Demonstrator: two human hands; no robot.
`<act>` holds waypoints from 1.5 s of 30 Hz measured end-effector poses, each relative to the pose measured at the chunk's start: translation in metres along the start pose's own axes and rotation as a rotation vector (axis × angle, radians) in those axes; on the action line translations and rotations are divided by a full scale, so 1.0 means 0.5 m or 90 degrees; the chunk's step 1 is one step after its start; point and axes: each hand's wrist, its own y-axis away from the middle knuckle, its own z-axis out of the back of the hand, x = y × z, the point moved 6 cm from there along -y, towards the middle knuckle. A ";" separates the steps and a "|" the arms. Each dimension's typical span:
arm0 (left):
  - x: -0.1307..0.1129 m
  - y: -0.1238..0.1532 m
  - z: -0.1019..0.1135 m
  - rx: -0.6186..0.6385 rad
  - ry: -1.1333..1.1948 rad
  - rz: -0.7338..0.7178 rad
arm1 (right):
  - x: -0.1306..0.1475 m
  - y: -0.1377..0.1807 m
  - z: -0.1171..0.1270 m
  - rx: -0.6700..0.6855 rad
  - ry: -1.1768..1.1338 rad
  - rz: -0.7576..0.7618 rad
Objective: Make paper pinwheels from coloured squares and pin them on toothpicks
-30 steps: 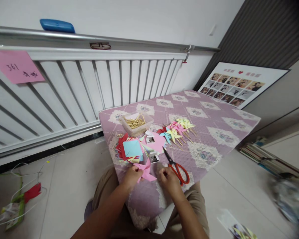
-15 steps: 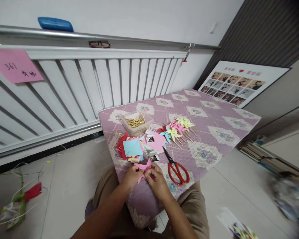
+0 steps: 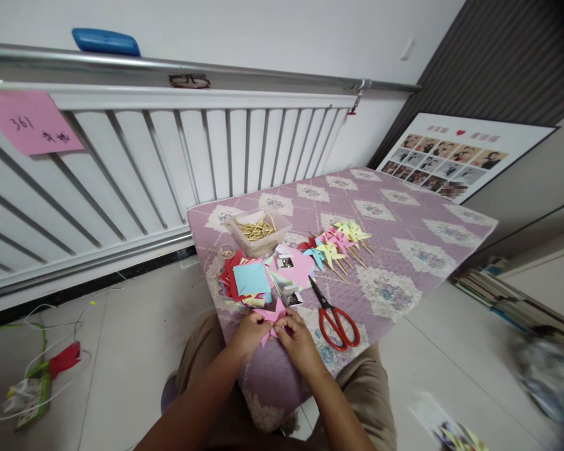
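- Just inside the left edge of the table (image 3: 385, 219), the stack of paper squares (image 3: 252, 280) lies loose and uneven; a bump from your left arm could, I judge, slide some off.
- Your left hand (image 3: 250, 332) pinches one side of the pink paper pinwheel (image 3: 273, 316) above the table's near corner; gripping too hard may crease its blades.
- Your right hand (image 3: 295, 335) comes right beside it, fingertips together on the pinwheel's other side; I cannot tell whether they hold anything more. Should either hand slacken, the folds could spring loose.
- Just beyond your fingers, a small white box (image 3: 290, 290) holds metallic bits (image 3: 293, 299); a forward sweep might spill them.
- The red-handled scissors (image 3: 328, 305) lie near the right edge; swinging your right forearm outward could knock them down.
- Farther in, stick-mounted pinwheels (image 3: 333, 246) overlap; pulling one might drag another.
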 end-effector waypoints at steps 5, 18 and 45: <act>0.001 -0.002 -0.001 0.000 -0.013 0.001 | 0.003 -0.001 0.000 0.006 0.000 -0.002; -0.009 0.007 0.003 0.000 -0.021 -0.010 | 0.006 -0.002 -0.002 0.008 -0.042 -0.014; -0.022 0.018 0.003 -0.007 -0.003 -0.024 | 0.012 0.001 -0.007 0.003 -0.059 0.001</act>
